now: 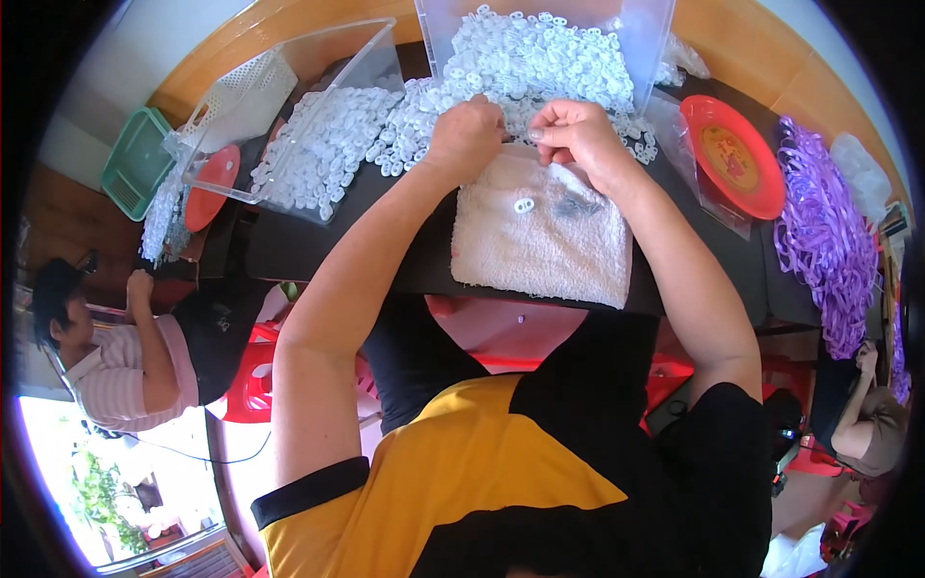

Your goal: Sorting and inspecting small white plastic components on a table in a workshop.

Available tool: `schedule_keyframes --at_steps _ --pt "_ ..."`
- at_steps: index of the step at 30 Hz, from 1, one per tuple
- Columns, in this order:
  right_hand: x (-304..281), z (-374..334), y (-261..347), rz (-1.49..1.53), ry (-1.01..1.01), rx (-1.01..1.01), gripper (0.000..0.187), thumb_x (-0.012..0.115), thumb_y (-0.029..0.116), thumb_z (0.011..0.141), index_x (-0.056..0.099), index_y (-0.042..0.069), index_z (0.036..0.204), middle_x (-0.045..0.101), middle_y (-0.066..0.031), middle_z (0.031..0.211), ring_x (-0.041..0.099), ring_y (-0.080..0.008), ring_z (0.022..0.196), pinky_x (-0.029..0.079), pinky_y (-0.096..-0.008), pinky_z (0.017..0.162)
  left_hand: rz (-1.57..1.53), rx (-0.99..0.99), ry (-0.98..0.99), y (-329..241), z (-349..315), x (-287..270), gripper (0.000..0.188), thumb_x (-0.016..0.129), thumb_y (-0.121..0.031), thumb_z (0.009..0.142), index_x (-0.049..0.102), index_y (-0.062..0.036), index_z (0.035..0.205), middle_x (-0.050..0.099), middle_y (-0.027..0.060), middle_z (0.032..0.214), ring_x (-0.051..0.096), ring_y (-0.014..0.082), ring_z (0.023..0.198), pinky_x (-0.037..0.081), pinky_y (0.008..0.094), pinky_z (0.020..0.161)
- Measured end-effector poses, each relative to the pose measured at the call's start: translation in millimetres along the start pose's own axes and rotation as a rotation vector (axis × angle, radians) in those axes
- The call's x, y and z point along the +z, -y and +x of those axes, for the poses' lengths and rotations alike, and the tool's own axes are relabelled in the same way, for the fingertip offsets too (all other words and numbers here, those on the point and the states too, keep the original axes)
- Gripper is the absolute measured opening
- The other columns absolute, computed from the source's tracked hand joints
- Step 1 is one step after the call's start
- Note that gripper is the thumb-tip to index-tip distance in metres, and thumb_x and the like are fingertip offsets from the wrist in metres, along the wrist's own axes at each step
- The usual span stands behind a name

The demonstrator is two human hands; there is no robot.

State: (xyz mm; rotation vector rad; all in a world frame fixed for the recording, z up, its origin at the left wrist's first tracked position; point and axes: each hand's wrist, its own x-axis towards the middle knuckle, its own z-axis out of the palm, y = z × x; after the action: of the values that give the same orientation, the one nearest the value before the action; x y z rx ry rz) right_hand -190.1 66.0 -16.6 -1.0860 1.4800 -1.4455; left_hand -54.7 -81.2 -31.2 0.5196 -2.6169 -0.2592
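Note:
My left hand [469,132] is curled at the near edge of a heap of small white oval two-hole pieces [414,120]; whatever its fingers hold is hidden. To its right, my right hand [584,140] has thumb and forefinger pinched together over the far edge of a folded white towel [540,265]. I cannot make out what is between those fingertips. One white two-hole piece [523,205] lies alone on the towel. Beside it, under my right wrist, is a small patch of thin dark grey bits [576,205].
A clear bin [665,48] of white pieces lies at the back, another clear bin [318,212] at left. Red plates [212,188], a green basket [135,159] and a purple ribbon bundle [824,231] flank the dark table [356,241]. People sit at both sides.

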Motion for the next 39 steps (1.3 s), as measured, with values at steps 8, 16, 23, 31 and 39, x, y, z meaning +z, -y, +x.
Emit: schedule_keyframes --at_steps 8,16,23,31,39 --pt "-3 -5 2 0.028 -0.035 -0.024 0.006 0.062 0.007 0.084 0.062 0.003 0.088 0.061 -0.0013 0.071 0.058 -0.0088 0.061 0.041 -0.0200 0.053 -0.083 -0.152 0.085 -7 6 -7 0.012 0.068 -0.016 0.076 0.069 -0.0056 0.083 0.067 0.0130 0.079 0.064 0.0275 0.073 0.050 0.0378 0.069" --pt "7 -19 24 0.044 -0.157 -0.147 0.007 0.062 0.008 0.085 0.063 0.004 0.091 0.063 -0.0021 0.077 0.060 -0.0095 0.067 0.044 -0.0218 0.061 -1.011 -0.449 -0.007 -45 -23 -36 0.009 0.066 -0.008 0.084 0.065 0.0007 0.082 0.059 0.0020 0.066 0.054 0.0109 0.058 0.041 0.0247 0.050" --pt "26 -28 29 0.044 -0.088 -0.185 0.005 0.061 0.003 0.085 0.061 0.001 0.089 0.063 -0.0035 0.082 0.060 -0.0108 0.073 0.048 -0.0244 0.067 -1.365 -0.516 -0.075 -61 -43 -38 0.012 0.064 -0.008 0.088 0.061 0.0031 0.092 0.059 0.0049 0.073 0.052 0.0101 0.056 0.038 0.0225 0.048" --pt "29 -26 27 0.088 -0.090 -0.229 0.005 0.061 -0.002 0.083 0.060 -0.002 0.088 0.062 -0.0048 0.083 0.060 -0.0115 0.074 0.051 -0.0253 0.067 -1.394 -0.507 -0.046 -59 -51 -34 0.011 0.063 -0.009 0.089 0.061 0.0019 0.091 0.060 0.0054 0.074 0.052 0.0108 0.056 0.038 0.0231 0.048" --pt "33 -30 32 0.009 -0.129 -0.310 0.007 0.060 -0.004 0.085 0.061 -0.001 0.091 0.062 -0.0035 0.084 0.060 -0.0097 0.079 0.051 -0.0240 0.073 -1.711 -0.516 -0.011 -56 -54 -40 0.012 0.063 -0.011 0.089 0.061 0.0003 0.090 0.061 0.0065 0.075 0.053 0.0108 0.060 0.039 0.0241 0.049"
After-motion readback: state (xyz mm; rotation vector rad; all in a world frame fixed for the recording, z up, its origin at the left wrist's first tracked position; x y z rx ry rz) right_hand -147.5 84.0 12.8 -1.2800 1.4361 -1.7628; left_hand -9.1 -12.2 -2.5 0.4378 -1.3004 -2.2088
